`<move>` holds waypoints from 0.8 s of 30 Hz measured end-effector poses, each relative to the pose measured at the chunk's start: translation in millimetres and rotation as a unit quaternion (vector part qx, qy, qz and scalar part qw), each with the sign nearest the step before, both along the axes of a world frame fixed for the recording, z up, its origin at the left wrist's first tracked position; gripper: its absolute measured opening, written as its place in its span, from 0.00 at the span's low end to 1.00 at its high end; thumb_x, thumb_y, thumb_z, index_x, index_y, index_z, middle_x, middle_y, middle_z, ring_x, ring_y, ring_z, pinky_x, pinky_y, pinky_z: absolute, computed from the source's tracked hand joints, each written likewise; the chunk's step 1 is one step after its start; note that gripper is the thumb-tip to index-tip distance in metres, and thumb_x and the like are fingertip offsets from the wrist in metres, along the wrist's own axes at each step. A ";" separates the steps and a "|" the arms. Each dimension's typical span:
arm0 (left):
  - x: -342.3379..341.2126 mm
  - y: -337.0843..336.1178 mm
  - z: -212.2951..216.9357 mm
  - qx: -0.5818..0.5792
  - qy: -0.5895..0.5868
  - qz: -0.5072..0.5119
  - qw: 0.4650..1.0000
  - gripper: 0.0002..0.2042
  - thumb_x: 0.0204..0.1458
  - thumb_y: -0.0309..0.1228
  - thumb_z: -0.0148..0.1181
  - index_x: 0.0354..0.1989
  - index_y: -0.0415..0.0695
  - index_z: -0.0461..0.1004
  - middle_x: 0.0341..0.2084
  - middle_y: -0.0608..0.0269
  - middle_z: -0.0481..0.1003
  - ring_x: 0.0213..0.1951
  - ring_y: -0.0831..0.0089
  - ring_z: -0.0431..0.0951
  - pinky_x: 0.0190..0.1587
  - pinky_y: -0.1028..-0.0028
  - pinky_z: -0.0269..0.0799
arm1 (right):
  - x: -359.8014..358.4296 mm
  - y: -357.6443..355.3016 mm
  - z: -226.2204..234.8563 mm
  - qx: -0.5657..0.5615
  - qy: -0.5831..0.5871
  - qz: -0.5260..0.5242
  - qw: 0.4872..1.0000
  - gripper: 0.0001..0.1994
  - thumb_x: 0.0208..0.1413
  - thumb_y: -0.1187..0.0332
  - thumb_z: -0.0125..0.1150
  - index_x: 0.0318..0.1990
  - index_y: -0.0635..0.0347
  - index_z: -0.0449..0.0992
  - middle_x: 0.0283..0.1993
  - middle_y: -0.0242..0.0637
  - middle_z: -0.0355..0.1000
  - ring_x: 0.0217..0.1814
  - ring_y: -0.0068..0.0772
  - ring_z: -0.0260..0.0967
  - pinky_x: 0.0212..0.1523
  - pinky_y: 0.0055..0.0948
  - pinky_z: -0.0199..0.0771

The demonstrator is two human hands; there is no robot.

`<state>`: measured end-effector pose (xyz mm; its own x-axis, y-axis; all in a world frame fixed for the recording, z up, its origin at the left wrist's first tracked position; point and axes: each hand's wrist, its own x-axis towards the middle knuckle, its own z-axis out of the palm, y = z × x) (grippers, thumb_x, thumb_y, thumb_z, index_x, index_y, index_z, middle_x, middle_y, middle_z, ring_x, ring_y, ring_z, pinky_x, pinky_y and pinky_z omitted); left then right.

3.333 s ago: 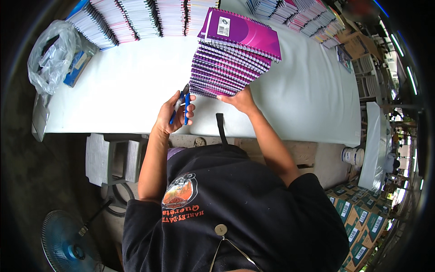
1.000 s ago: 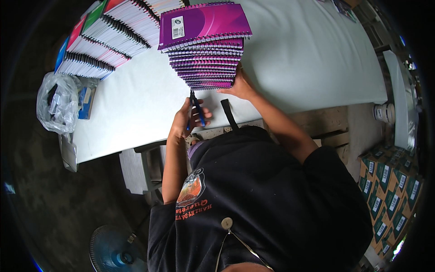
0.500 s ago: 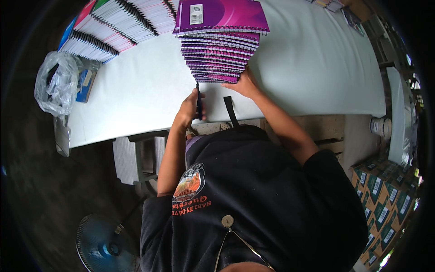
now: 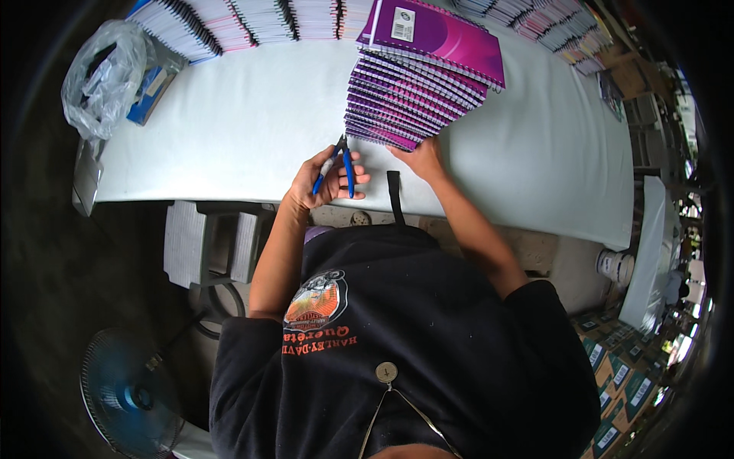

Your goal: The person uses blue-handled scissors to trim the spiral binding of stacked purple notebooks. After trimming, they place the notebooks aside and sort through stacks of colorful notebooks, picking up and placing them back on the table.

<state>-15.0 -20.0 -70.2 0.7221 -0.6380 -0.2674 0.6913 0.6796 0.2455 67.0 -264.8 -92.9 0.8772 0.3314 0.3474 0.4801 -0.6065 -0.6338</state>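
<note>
A tall slanted stack of purple spiral-bound notebooks (image 4: pixel 424 84) stands on the white table (image 4: pixel 229 130). My right hand (image 4: pixel 417 157) rests against the bottom front of the stack, fingers touching its lowest notebooks. My left hand (image 4: pixel 325 180) grips blue-handled pliers (image 4: pixel 339 164), handles spread, with the tips pointing at the stack's lower left corner, just short of the spiral bindings.
Rows of more spiral notebooks (image 4: pixel 252 19) line the table's far edge. A crumpled clear plastic bag (image 4: pixel 103 76) and a blue box (image 4: pixel 149 88) sit at the far left. A blue fan (image 4: pixel 126 390) stands on the floor at lower left. Cardboard boxes (image 4: pixel 619 375) are stacked at lower right.
My head has turned, so the view has shifted. The pliers have come away from the stack slightly and their handles are now spread. My right hand stays at the stack's base.
</note>
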 end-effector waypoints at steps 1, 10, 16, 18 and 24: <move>-0.1 0.0 -1.1 0.001 0.000 0.002 1.000 0.26 0.61 0.47 0.29 0.51 0.37 0.64 0.40 0.45 0.72 0.47 0.52 0.73 0.47 0.46 0.69 | 0.1 -0.6 -2.5 -0.001 0.002 -0.005 1.000 0.38 0.32 0.58 0.73 0.54 0.59 0.64 0.54 0.52 0.60 0.55 0.55 0.57 0.54 0.46 0.61; -1.6 -4.5 4.3 0.068 0.013 0.033 0.997 0.26 0.61 0.47 0.30 0.50 0.37 0.64 0.32 0.51 0.71 0.37 0.60 0.74 0.38 0.54 0.75 | 1.7 -1.3 -6.9 0.012 0.013 -0.005 1.000 0.39 0.30 0.59 0.75 0.52 0.62 0.63 0.50 0.52 0.62 0.51 0.53 0.61 0.51 0.45 0.63; 8.6 -23.0 40.1 0.502 -0.022 -0.025 0.864 0.26 0.61 0.47 0.30 0.43 0.34 0.65 0.23 0.60 0.67 0.23 0.71 0.69 0.26 0.69 0.74 | 1.3 -1.6 -7.5 -0.006 0.035 -0.029 0.999 0.39 0.29 0.58 0.76 0.52 0.62 0.63 0.49 0.52 0.64 0.50 0.53 0.63 0.50 0.45 0.64; 11.3 -34.3 43.5 0.656 -0.080 -0.069 0.747 0.27 0.61 0.47 0.30 0.42 0.30 0.66 0.28 0.52 0.71 0.26 0.65 0.74 0.25 0.68 0.73 | 0.1 -0.7 -5.6 -0.002 0.030 -0.023 0.999 0.39 0.28 0.57 0.76 0.51 0.63 0.65 0.48 0.52 0.65 0.49 0.53 0.64 0.51 0.45 0.64; 11.2 -11.7 29.4 0.320 0.041 -0.033 0.946 0.28 0.61 0.48 0.28 0.47 0.33 0.64 0.37 0.44 0.73 0.39 0.58 0.77 0.41 0.53 0.74 | 0.5 -3.1 -6.3 0.002 0.022 -0.009 1.000 0.39 0.28 0.57 0.76 0.50 0.62 0.65 0.48 0.52 0.65 0.50 0.53 0.63 0.52 0.44 0.63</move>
